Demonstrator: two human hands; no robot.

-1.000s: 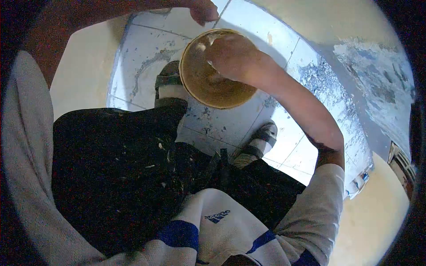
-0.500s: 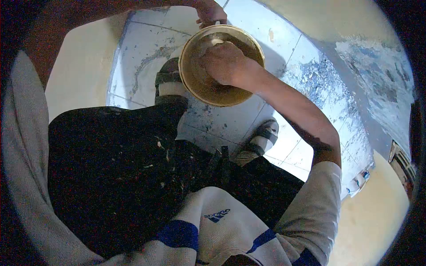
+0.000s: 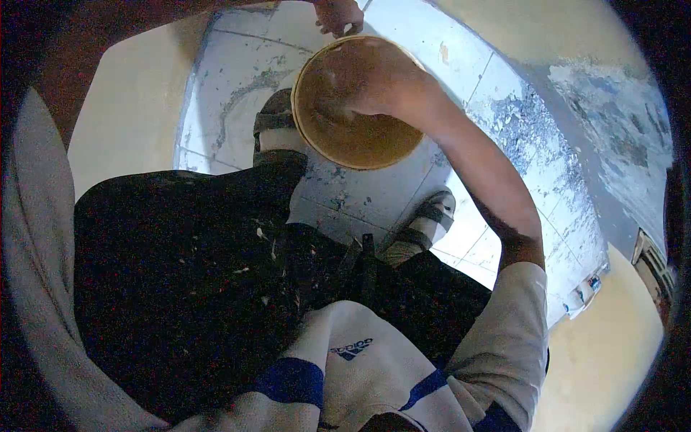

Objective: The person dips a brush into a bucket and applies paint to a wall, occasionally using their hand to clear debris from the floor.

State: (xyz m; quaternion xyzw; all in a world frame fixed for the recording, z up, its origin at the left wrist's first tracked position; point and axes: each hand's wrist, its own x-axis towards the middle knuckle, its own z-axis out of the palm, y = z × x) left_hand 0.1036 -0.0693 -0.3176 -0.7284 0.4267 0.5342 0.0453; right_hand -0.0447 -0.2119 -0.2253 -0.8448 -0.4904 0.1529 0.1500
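Note:
A round bucket [image 3: 360,155] with a pale rim and a brownish inside sits on the tiled floor between my feet, its opening tipped toward me. At its far rim, my left hand [image 3: 340,16] is closed with curled fingers on the edge. My right hand [image 3: 367,83] reaches down inside the bucket, smeared by motion. It looks closed, and whatever it may hold is hidden. What lies at the bottom of the bucket is hard to make out.
White floor tiles [image 3: 237,54] carry dark smears and flakes of debris. To the right is a peeling wall section [image 3: 612,122]. My sandalled feet [image 3: 277,119] flank the bucket. A small blue-and-white packet [image 3: 586,294] lies at the right floor edge.
My right hand has moved within the bucket, its wrist shifting up and right. The bucket has tipped slightly, and my left hand has shifted a little up and left.

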